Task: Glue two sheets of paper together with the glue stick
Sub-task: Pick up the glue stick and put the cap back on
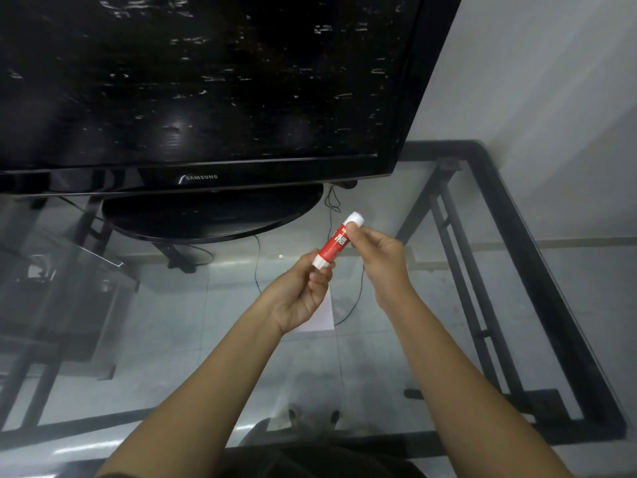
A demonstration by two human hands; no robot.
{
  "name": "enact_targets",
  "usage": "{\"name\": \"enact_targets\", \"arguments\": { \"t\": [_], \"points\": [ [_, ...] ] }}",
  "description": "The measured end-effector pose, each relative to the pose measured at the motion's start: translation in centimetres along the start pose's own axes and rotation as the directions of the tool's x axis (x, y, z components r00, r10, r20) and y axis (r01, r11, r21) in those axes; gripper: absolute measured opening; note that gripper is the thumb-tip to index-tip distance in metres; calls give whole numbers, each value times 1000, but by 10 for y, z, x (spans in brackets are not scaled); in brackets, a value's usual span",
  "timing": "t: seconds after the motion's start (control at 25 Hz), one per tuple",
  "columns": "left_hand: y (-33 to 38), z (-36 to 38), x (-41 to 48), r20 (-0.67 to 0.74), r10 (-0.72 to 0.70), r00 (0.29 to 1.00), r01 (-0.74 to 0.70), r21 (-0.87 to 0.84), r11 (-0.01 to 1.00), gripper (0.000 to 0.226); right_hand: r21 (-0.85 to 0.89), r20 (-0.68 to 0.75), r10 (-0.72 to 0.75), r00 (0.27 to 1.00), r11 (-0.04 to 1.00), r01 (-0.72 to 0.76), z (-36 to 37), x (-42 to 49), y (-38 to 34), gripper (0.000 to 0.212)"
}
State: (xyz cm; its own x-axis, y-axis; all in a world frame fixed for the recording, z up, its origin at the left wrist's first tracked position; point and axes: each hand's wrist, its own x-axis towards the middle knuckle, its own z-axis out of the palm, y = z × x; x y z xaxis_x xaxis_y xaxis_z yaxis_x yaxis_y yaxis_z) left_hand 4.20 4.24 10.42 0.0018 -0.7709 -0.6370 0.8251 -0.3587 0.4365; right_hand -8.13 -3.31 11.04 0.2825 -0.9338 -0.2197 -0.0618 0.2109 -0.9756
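A red glue stick [335, 243] with white ends and a white cap is held tilted above the glass table. My left hand [303, 291] grips its lower white end. My right hand [377, 251] pinches the upper part just below the cap. White paper [324, 315] lies flat on the glass under my left hand, mostly hidden by it; I cannot tell whether it is one sheet or two.
A large black television [206, 81] on an oval stand [213, 215] fills the back of the glass table [396, 357]. The table's black metal frame [537, 288] runs along the right and front. Cables [355, 298] hang below the glass. A grey wall is at right.
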Motion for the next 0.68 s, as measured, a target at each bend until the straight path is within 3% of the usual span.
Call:
{"name": "enact_targets", "arguments": {
  "t": [0.04, 0.08, 0.12, 0.2, 0.24, 0.28, 0.32, 0.4, 0.44, 0.48, 0.52, 0.6, 0.64, 0.68],
  "points": [
    [2, 1, -3, -6, -38, 999, 38, -6, 999, 31, -1, 10, -8, 1000, 1000, 8, 0, -2, -2, 21],
    [4, 2, -7, -4, 38, 999, -38, 77, 996, 31, 0, 15, -19, 1000, 1000, 19, 1, -3, -3, 25],
    [3, 1, -10, 9, 205, 979, -202, 223, 954, 29, 5, 13, -24, 1000, 1000, 24, 1, -5, -6, 29],
    [-1, 2, -17, 140, 523, 841, -503, 556, 662, 22, 24, -8, -14, 1000, 1000, 14, 4, -8, -14, 25],
    [-4, 3, -21, 178, 579, 795, -550, 614, 566, 21, 32, -8, -10, 1000, 999, 11, 6, -10, -18, 20],
    [-2, 3, -22, 168, 586, 793, -543, 631, 555, 27, 34, -2, -15, 1000, 999, 15, 9, -11, -23, 17],
    [2, 5, -23, 106, 527, 844, -475, 604, 640, 38, 27, 5, -28, 1000, 999, 27, 11, -11, -27, 16],
    [14, 12, -31, 10, 210, 978, -197, 396, 897, 49, 14, 12, -49, 999, 999, 49, 14, -13, -33, 16],
    [18, 15, -35, 17, 94, 995, -95, 315, 944, 49, 16, 12, -53, 999, 998, 53, 15, -14, -36, 16],
    [19, 15, -36, 35, 91, 995, -97, 296, 950, 47, 18, 14, -58, 998, 998, 57, 15, -15, -39, 14],
    [18, 14, -36, 57, 199, 978, -206, 334, 920, 41, 20, 19, -69, 997, 997, 69, 15, -16, -41, 14],
    [13, 11, -34, 95, 517, 850, -485, 524, 701, 30, 27, 29, -86, 996, 996, 85, 15, -18, -43, 17],
    [10, 10, -34, 109, 583, 805, -534, 559, 634, 29, 30, 29, -85, 996, 996, 84, 15, -18, -43, 16],
    [11, 8, -34, 121, 582, 804, -533, 579, 617, 32, 28, 31, -85, 996, 996, 84, 15, -18, -44, 14]
  ]
}}
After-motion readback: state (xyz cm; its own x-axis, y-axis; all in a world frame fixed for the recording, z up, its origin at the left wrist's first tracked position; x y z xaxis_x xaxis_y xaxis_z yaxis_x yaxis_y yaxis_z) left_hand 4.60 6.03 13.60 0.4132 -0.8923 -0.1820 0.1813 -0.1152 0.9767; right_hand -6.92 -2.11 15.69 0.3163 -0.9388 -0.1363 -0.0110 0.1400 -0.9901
